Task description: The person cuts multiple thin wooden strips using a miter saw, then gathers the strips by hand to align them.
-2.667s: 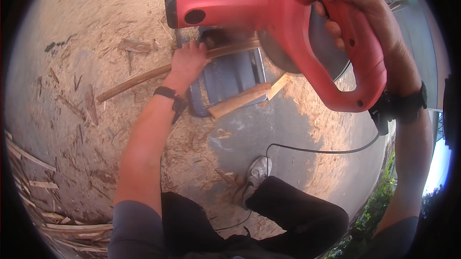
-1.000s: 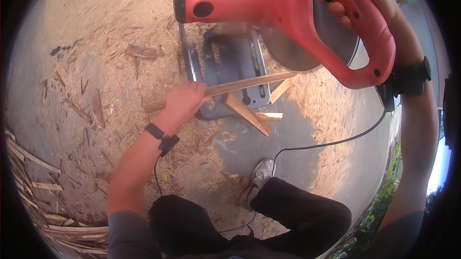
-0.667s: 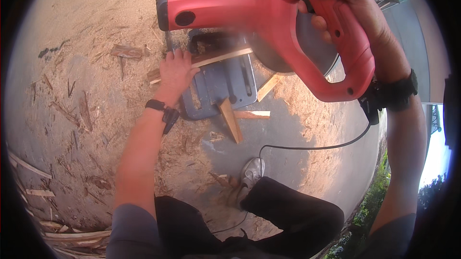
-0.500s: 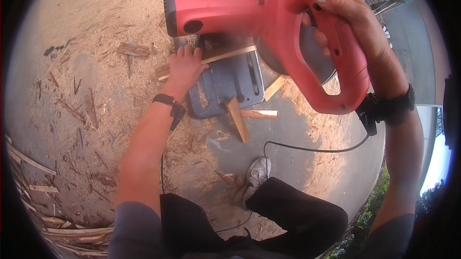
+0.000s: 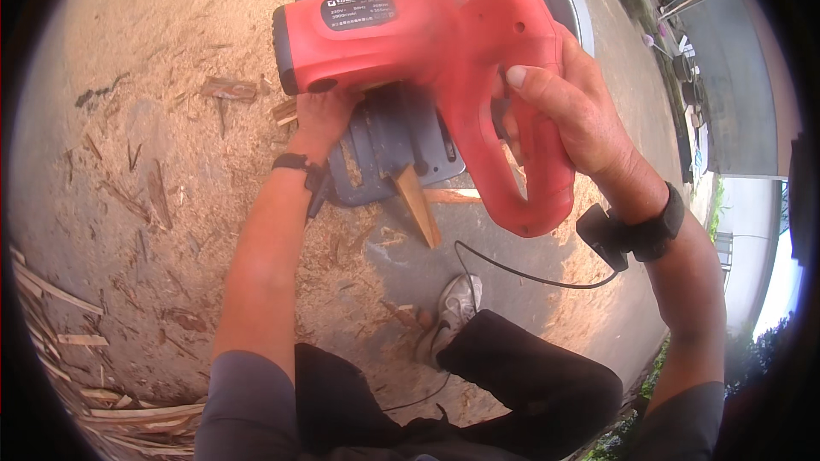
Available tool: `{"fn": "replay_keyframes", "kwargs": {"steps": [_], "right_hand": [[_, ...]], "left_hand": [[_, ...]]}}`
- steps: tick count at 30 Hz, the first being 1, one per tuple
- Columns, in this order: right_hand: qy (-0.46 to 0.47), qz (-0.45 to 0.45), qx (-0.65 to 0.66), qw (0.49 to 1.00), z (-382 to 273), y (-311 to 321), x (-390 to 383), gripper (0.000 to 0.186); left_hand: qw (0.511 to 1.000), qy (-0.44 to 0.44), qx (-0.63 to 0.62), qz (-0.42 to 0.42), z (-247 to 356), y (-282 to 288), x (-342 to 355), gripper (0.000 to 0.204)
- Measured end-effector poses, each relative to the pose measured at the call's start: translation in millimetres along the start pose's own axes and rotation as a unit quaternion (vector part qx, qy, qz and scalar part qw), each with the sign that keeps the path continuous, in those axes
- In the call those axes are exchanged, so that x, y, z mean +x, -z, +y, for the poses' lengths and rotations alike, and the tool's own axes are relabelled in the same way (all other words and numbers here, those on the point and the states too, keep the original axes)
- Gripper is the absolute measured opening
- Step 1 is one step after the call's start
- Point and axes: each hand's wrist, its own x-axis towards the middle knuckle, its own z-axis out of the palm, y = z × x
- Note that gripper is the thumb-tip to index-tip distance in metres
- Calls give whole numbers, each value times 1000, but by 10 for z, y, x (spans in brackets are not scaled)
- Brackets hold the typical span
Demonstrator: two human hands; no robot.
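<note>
My right hand [image 5: 568, 111] grips the handle of a red power cut-off saw [image 5: 461, 51], thumb across it, partly in front of the round blade guard. Beneath the motor, my left hand [image 5: 318, 123] holds a wood strip [image 5: 284, 112]; my fingertips and most of the strip are hidden by the motor. The saw's dark metal base [image 5: 376, 145] shows between my hands. A tapered wood offcut [image 5: 416, 209] lies across the base's near edge, and a paler piece [image 5: 453, 195] lies beside it on the ground.
Sawdust and splinters cover much of the concrete ground [image 5: 154, 136]. A pile of thin wood strips [image 5: 128, 418] is at the lower left. A black cord [image 5: 538, 281] loops near my shoe [image 5: 457, 307]. Clutter lines a wall at the right, with greenery below.
The saw head and my right hand have come down and to the left. My left hand and its strip are now partly under the motor. Earlier, the tapered offcut shifted toward me.
</note>
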Motion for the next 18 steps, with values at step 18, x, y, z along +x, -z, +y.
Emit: {"fn": "replay_keyframes", "kwargs": {"steps": [18], "right_hand": [[129,-113,31,985,-1215,717,351,40]], "left_hand": [[952,-180,-67,-239,215,977,-794,41]]}}
